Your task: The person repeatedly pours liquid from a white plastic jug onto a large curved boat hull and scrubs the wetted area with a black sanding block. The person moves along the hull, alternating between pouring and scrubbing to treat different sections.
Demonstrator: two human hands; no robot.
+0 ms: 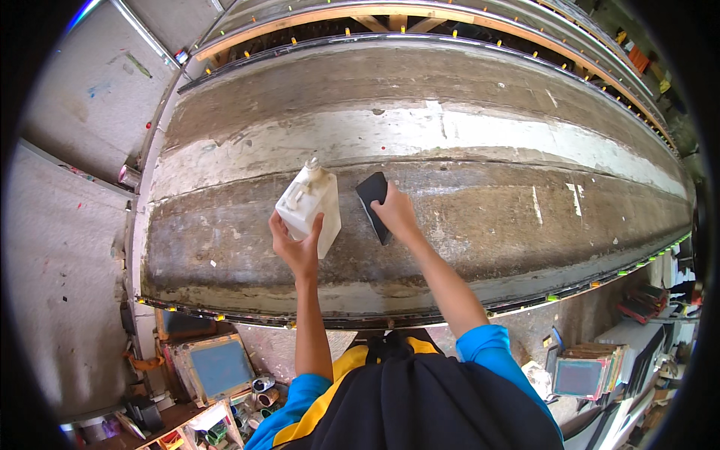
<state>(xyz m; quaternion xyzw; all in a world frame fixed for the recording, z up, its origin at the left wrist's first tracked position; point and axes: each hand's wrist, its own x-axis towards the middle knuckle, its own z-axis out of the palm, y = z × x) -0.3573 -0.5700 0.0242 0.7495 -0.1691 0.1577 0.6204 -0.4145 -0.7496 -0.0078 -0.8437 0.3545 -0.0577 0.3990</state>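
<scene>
A white plastic jug (321, 201) with a capped neck and a moulded handle stands on the long, stained work table (480, 217). My left hand (297, 246) grips its near side, with the thumb and fingers spread around the lower body. To the right of the jug, my right hand (397, 211) is closed on a black, flat rectangular block (372, 196). The block has a paler edge and is tilted, low over or touching the table; I cannot tell which. A gap separates the block from the jug.
Small yellow clips line the rails along the table's edges. A second long table with a wooden beam (420, 11) runs beyond. Framed screens (217, 367) and pots (264, 384) are at the lower left; more stacked frames (581, 375) stand at the lower right. A pale wall (67, 262) bounds the left.
</scene>
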